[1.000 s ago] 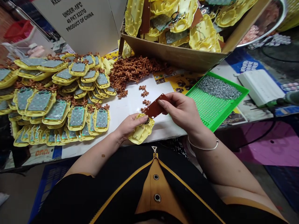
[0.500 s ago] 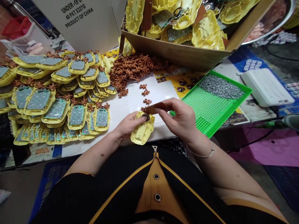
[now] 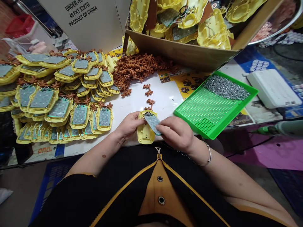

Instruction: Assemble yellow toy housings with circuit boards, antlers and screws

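My left hand (image 3: pixel 129 127) grips the left edge of a yellow plastic shell (image 3: pixel 146 134), its hollow inside turned up. Dark wires bunch near the shell's top. Between the fingers of my right hand (image 3: pixel 177 132) is a grey-green circuit board (image 3: pixel 152 122), tilted over the shell's upper right part. Just beyond the shell lie a few brown antler-shaped pieces (image 3: pixel 150 103). A heap of the same brown pieces (image 3: pixel 137 71) sits farther back. To the left are stacked many yellow shells with boards fitted (image 3: pixel 80 115).
A cardboard box (image 3: pixel 180 47) of yellow shells stands at the back. On the right lie a green perforated tray (image 3: pixel 189 113) with small metal screws (image 3: pixel 226 86) and a white plastic case (image 3: pixel 273 88). A grey-and-green tool (image 3: pixel 284 127) juts in at the right edge.
The board in my right hand has turned from its brown side to its grey-green side and come lower over the shell. The shell is now more upright in view.
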{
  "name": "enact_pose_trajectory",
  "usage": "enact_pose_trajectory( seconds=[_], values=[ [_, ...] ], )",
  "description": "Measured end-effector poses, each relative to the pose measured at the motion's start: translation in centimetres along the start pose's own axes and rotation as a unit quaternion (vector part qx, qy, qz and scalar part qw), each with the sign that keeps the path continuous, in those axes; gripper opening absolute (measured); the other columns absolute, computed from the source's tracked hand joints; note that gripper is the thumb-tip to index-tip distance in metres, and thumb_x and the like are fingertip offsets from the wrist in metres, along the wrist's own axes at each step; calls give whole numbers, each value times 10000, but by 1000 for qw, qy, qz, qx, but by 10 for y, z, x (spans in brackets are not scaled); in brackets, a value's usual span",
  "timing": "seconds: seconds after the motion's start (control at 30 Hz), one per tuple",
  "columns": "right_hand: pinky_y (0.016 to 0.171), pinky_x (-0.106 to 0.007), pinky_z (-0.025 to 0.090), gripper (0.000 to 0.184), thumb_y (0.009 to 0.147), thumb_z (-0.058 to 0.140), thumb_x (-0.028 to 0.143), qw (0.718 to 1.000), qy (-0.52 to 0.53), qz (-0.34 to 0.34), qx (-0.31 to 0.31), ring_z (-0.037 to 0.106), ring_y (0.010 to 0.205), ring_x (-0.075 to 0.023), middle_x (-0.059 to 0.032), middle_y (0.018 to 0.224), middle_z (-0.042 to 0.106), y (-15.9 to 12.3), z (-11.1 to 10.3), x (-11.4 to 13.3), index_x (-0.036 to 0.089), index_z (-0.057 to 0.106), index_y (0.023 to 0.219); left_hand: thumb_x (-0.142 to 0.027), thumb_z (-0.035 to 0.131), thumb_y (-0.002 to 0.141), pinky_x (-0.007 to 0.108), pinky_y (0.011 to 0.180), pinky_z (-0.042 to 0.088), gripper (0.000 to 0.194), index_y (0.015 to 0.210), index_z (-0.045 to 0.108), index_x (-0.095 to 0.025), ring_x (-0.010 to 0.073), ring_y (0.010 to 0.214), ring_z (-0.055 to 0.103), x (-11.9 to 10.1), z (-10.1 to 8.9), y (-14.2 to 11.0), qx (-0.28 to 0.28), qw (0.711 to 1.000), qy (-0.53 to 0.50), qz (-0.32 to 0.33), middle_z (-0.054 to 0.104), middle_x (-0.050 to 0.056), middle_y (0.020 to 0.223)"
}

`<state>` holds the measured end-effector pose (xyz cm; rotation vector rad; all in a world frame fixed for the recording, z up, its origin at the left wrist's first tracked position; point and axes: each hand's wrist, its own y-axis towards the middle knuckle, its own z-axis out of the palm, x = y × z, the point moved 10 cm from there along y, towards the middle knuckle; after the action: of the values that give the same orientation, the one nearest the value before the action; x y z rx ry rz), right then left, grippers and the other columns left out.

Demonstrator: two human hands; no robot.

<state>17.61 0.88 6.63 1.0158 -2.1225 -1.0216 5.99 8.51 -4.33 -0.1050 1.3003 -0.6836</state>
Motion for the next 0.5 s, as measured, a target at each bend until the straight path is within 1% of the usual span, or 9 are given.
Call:
enact_pose_trajectory(
  seconds=[0.1, 0.17, 0.27, 0.4, 0.5],
  values=[
    [666, -338, 567, 288, 922, 519, 89, 999, 4, -51, 14, 607, 702, -176, -55, 783, 694, -5, 3, 14, 175, 664, 1155, -376, 903, 562, 299, 786, 512, 395, 837, 749, -138, 165, 731, 665, -4, 0, -1, -13, 1000, 6, 8, 749, 36, 787],
    [673, -338, 575, 336, 915, 541, 74, 997, 4, -64, 32, 597, 684, -165, -26, 754, 676, -8, 7, 20, 194, 662, 1205, -344, 904, 547, 296, 789, 509, 384, 837, 754, -141, 159, 733, 657, -5, -2, -1, -25, 1000, 11, 12, 748, 29, 786],
    [693, -321, 598, 366, 887, 608, 63, 995, 6, -84, 46, 594, 684, -147, 5, 751, 663, -11, 11, 29, 211, 660, 1218, -335, 901, 541, 294, 793, 505, 379, 832, 759, -140, 151, 731, 647, -6, -3, 0, -29, 999, 18, 19, 739, 20, 770],
    [689, -309, 617, 350, 879, 609, 46, 994, -11, -101, 40, 587, 666, -141, 12, 736, 660, -8, 12, 33, 196, 670, 1190, -335, 907, 522, 299, 772, 504, 371, 797, 758, -136, 162, 723, 652, -6, -6, 1, -45, 999, 18, 19, 733, 23, 744],
    [679, -299, 626, 283, 879, 597, 27, 992, -46, -118, 28, 582, 635, -135, 17, 700, 652, -5, 12, 36, 196, 701, 1081, -327, 901, 534, 300, 772, 504, 354, 801, 766, -137, 174, 740, 666, -7, -5, 0, -48, 999, 16, 20, 740, 30, 750]
  ],
)
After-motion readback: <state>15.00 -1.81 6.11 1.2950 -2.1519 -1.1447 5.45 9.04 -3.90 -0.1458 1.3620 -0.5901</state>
